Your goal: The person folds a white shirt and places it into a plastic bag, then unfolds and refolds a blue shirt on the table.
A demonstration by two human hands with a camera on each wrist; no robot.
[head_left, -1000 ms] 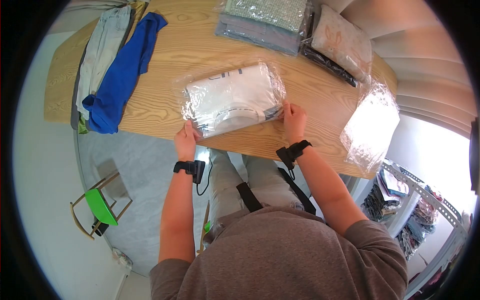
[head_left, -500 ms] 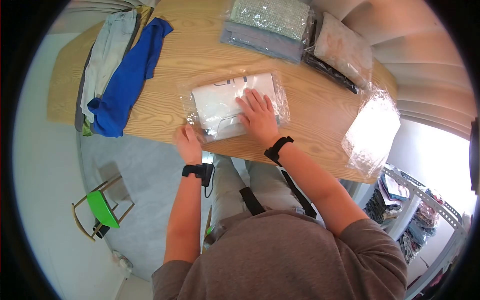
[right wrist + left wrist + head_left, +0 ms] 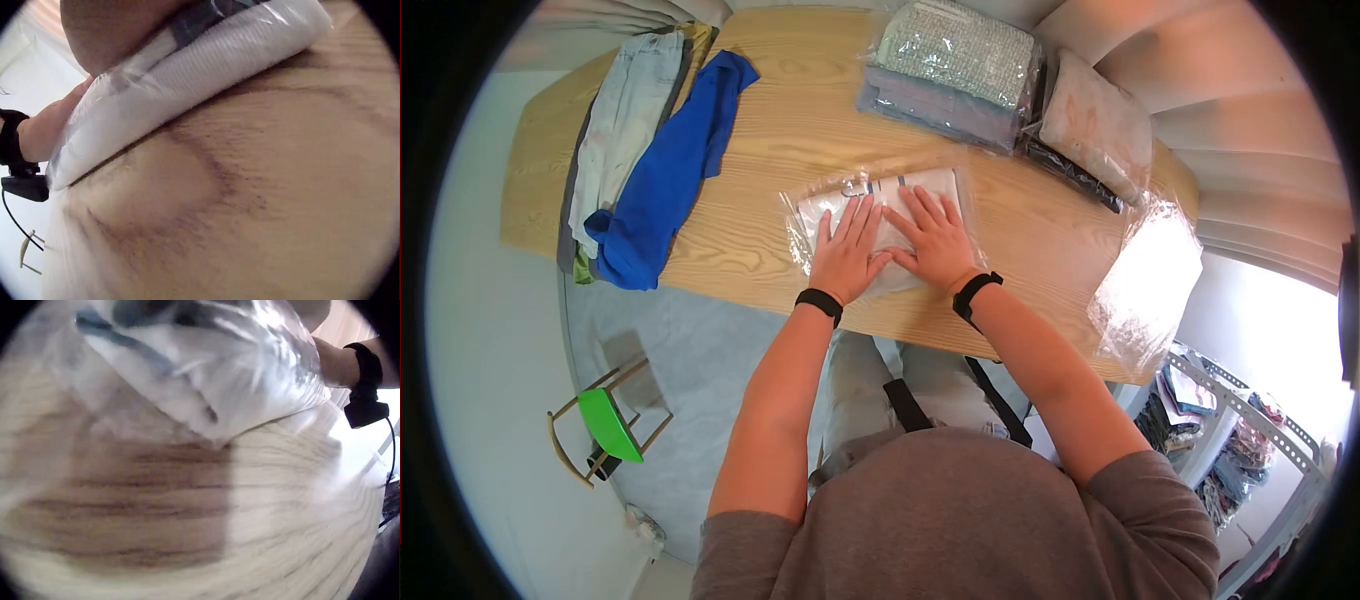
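A folded white garment in a clear plastic bag (image 3: 945, 185) lies flat near the table's front edge. Both hands rest palm down on it, fingers spread and straight: the left hand (image 3: 847, 250) on its left half, the right hand (image 3: 935, 240) just beside it, the thumbs close together. In the left wrist view the bagged garment (image 3: 250, 381) lies on the wood, with the right hand (image 3: 337, 364) behind it. The right wrist view shows the edge of the bagged garment (image 3: 187, 90) and, past it, the left hand (image 3: 47, 128).
A blue garment (image 3: 665, 175) and pale trousers (image 3: 622, 130) lie at the table's left. Bagged clothes (image 3: 950, 60) stand at the back, with a bagged light garment (image 3: 1095, 120) on a dark one to their right. A shiny clear bag (image 3: 1150, 280) lies at the right edge.
The left hand has left the bag's lower left corner and lies on top. The right hand moved from the lower right corner onto the bag, then slightly to the right.
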